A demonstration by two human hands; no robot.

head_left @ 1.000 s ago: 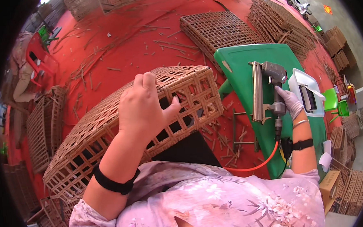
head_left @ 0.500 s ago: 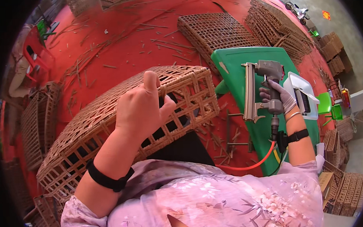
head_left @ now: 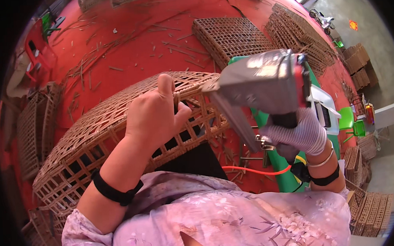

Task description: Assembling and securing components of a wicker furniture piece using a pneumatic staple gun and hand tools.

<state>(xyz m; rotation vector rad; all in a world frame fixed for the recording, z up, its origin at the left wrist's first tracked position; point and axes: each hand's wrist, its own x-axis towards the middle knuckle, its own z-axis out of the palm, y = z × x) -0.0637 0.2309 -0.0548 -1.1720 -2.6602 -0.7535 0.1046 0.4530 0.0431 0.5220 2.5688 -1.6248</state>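
Note:
A brown woven rattan basket lies tilted across my lap, its open lattice side toward me. Bare, my left hand is closed over the basket's upper rim, thumb and fingers gripping the edge near its right end. My right hand, in a striped glove, is wrapped around the handle of a grey pneumatic staple gun. The gun's nose is at the basket's upper right corner; whether it touches cannot be made out. An orange air hose runs past my lap toward my right wrist.
A green table stands at my right, with a white plastic container on it. More woven pieces sit beyond it and at left. Scraps of rattan litter the red floor covering. Green chairs stand far right.
My right hand has lifted the staple gun off the green table and swung it left to the basket's corner. My left hand keeps its hold on the rim.

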